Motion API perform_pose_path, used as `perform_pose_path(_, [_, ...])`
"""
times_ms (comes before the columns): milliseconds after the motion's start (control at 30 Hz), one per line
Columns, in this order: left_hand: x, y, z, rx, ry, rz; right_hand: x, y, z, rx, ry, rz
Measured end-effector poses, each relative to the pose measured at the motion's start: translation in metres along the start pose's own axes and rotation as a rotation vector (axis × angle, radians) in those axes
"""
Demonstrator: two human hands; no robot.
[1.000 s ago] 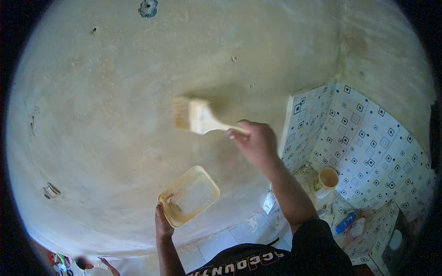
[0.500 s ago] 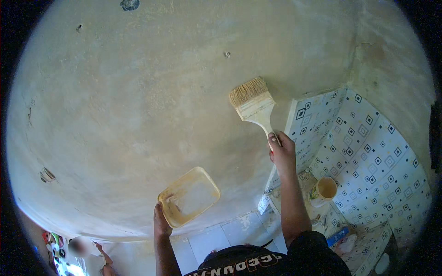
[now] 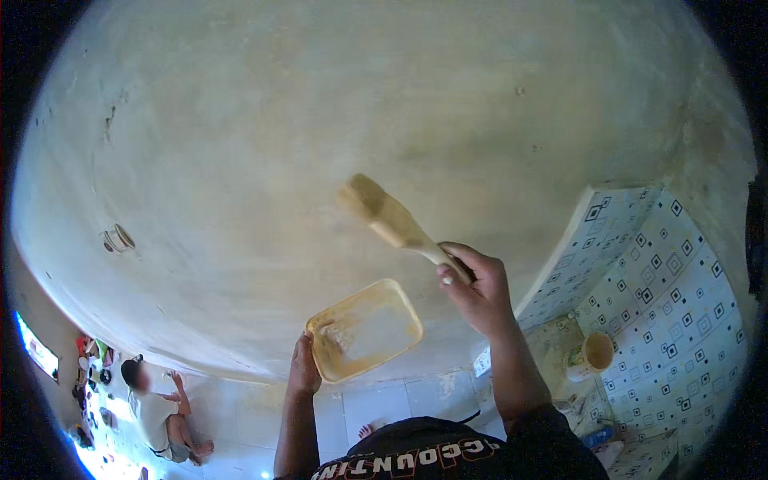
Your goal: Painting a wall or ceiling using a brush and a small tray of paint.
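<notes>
My right hand point(image 3: 478, 290) is closed round the handle of a wide paintbrush point(image 3: 392, 220). Its tan bristles are blurred and point up and left, in front of a beige, patchy wall point(image 3: 240, 160); whether they touch it I cannot tell. In my left hand point(image 3: 304, 364) is a shallow rectangular plastic tray point(image 3: 376, 328), gripped by its left edge. A yellowish residue coats the tray's rim and inside. The brush is above the tray and apart from it.
At the right stands a patterned tile partition point(image 3: 616, 232), with a stained bucket point(image 3: 590, 358) beside it. On the tiled floor point(image 3: 376, 408) at the far lower left, another person point(image 3: 160, 416) sits near assorted household items. A round fitting point(image 3: 118, 238) sticks out of the wall at left.
The paintbrush has swung left and down, turning edge-on. My view has shifted left, so the tile partition appears farther right and the seated person shows more fully. The tray stays in my left hand.
</notes>
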State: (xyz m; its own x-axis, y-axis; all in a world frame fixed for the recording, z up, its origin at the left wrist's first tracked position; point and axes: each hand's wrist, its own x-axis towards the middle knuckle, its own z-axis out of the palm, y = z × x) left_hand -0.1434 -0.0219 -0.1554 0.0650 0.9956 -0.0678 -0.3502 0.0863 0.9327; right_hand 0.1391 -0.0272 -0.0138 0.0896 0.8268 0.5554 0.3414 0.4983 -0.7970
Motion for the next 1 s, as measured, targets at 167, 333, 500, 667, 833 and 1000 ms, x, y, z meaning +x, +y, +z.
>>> perform_pose_path(167, [0.012,0.008,-0.029,-0.061,-0.035,-0.010,0.045,-0.039,0.052,-0.291,-0.091,-0.249])
perform_pose_path(333, [0.024,0.026,-0.049,-0.053,-0.123,0.014,0.038,-0.055,0.056,-0.602,-0.035,-0.206])
perform_pose_path(500, [0.043,0.029,-0.052,0.003,-0.129,-0.034,0.016,-0.040,0.011,-0.592,0.210,-0.057])
perform_pose_path(667, [0.062,0.025,-0.065,0.047,-0.237,-0.050,0.006,-0.042,-0.027,-0.705,0.339,0.233])
perform_pose_path(833, [0.070,0.021,-0.058,-0.004,-0.282,-0.067,0.001,-0.014,-0.073,-0.996,0.566,0.183])
perform_pose_path(1000, [0.074,0.016,-0.075,0.101,-0.332,-0.022,-0.006,-0.028,-0.082,-1.294,0.663,0.295])
